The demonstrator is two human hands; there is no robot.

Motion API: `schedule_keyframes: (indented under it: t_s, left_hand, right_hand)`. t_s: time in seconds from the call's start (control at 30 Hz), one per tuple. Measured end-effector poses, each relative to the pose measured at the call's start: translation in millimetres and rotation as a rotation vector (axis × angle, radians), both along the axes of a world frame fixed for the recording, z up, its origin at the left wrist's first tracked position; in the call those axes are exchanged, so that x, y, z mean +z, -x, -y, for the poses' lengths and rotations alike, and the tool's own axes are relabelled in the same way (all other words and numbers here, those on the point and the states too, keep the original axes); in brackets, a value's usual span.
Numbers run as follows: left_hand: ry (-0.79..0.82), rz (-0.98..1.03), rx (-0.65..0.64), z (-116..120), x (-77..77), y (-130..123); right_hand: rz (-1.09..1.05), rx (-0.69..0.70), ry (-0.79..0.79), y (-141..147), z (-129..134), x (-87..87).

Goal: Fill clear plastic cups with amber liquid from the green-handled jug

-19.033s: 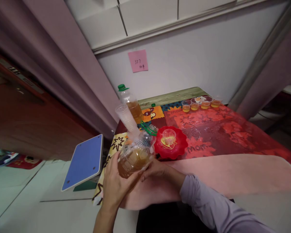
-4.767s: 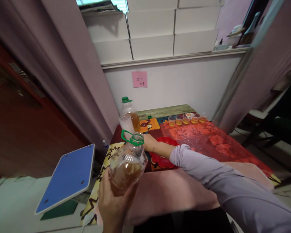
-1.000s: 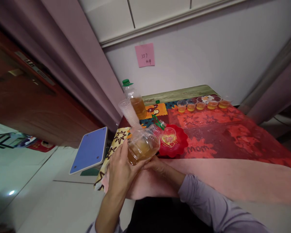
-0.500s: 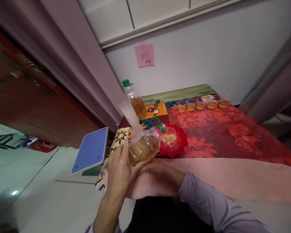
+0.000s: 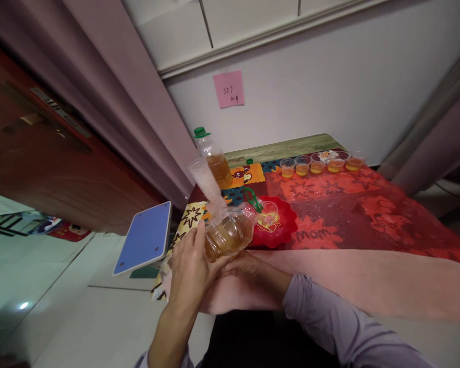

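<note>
A clear plastic bottle (image 5: 230, 234) of amber liquid lies tilted on its side, its mouth pointing right over a red scalloped plate (image 5: 285, 230). My left hand (image 5: 191, 258) is wrapped around the bottle's base end. Beneath the bottle, my right hand (image 5: 241, 266) supports it from below, its fingers mostly hidden. A small clear cup (image 5: 268, 214) stands in the plate at the bottle's mouth. A green strap-like handle (image 5: 253, 199) sticks up by the neck. I cannot make out whether liquid is flowing.
Behind the held bottle stand a stack of clear cups (image 5: 205, 179) and another bottle with a green cap (image 5: 220, 168). Several cups with yellow liquid (image 5: 317, 166) line the table's back. A green cap (image 5: 249, 161) lies nearby. A blue board (image 5: 143, 237) is left of the table.
The bottle and both hands stay almost in place. The bottle's neck sits very slightly lower; the view has shifted a little.
</note>
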State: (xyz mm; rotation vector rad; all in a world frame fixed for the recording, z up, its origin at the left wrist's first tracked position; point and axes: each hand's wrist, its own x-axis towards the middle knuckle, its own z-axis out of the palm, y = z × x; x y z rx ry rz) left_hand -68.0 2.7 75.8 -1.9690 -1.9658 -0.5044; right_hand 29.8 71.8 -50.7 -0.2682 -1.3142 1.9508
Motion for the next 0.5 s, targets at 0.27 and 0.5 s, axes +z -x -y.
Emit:
schedule_keyframes:
  t_s: [0.27, 0.5]
  left_hand:
    - [0.071, -0.028, 0.025, -2, 6.4, -3]
    - [0.126, -0.016, 0.055, -4, 15.7, -9]
  right_hand:
    - [-0.154, 0.127, 0.284, 4, -1, -4.5]
    - [-0.189, 0.184, 0.382, -9, 6, 3.1]
